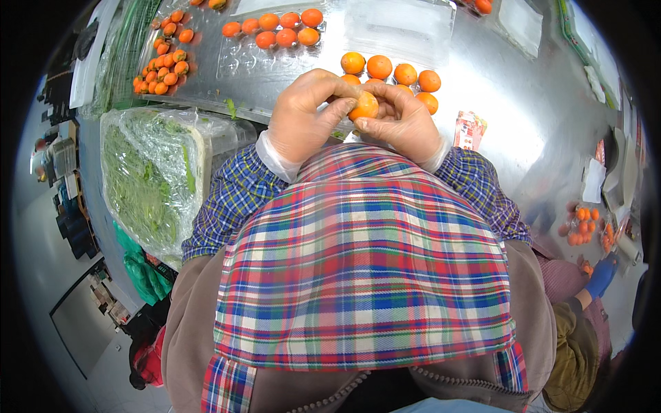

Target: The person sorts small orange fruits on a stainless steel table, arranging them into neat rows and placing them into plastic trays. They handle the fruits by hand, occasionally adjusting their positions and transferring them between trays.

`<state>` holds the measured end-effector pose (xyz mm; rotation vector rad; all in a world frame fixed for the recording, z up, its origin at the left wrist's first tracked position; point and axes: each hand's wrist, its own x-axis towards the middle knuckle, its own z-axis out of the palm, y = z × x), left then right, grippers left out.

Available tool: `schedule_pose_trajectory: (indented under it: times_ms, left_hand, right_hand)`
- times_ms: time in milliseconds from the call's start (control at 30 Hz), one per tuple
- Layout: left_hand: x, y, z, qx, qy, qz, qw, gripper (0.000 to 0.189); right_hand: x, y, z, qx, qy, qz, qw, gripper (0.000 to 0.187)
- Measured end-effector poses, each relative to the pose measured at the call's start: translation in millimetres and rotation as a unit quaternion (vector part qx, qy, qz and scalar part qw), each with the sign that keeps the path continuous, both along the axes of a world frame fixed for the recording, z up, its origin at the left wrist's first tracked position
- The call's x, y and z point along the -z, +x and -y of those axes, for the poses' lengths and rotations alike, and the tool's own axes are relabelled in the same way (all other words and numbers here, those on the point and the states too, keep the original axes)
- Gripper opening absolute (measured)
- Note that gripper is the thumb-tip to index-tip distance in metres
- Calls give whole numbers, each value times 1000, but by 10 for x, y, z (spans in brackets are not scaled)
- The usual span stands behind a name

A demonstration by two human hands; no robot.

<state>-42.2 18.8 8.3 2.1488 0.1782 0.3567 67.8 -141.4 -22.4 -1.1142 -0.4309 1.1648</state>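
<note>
My left hand (309, 111) and my right hand (408, 121), both in thin clear gloves, hold one orange persimmon (365, 107) between their fingertips in front of my apron. Just past my hands, several more persimmons (379, 67) stand in rows, their nearer ones partly hidden by my fingers. Farther left, a clear moulded plastic tray (240, 64) has redder persimmons (286, 37) in its far rows, with bare hollows at its near side. A loose pile of persimmons (168, 67), some with leafy caps, lies at the left of the metal table (496, 77).
Printed cards (469, 130) lie right of my hand. A plastic-wrapped crate of leafy greens (150, 180) stands at my left, against the table edge. At far right, another person's blue-gloved hand (601, 273) is near more orange fruit (583, 227). Clear plastic sheets (397, 31) lie at the back.
</note>
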Motion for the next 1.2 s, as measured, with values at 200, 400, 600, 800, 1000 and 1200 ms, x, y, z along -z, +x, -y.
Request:
schedule_pose_trajectory:
  times_ms: [200,400,600,800,1000,1200]
  left_hand:
    - [150,-11,-306,-130,311,12,942,14]
    - [23,-150,-165,-113,-165,-135,971,28]
    - [-75,-55,118,-24,-262,-193,945,42]
    - [2,-50,91,-44,-372,-204,905,41]
    - [350,-85,-102,-120,-228,-198,946,43]
    - [668,-117,-123,-48,18,-129,990,42]
  right_hand:
    - [59,-17,6,4,88,13,996,54]
    - [16,1,3,80,8,431,899,53]
    - [-25,14,-13,63,24,465,883,52]
    - [31,22,16,32,19,428,903,54]
    - [88,199,258,99,-92,376,917,45]
    - [241,276,508,56,-121,603,787,33]
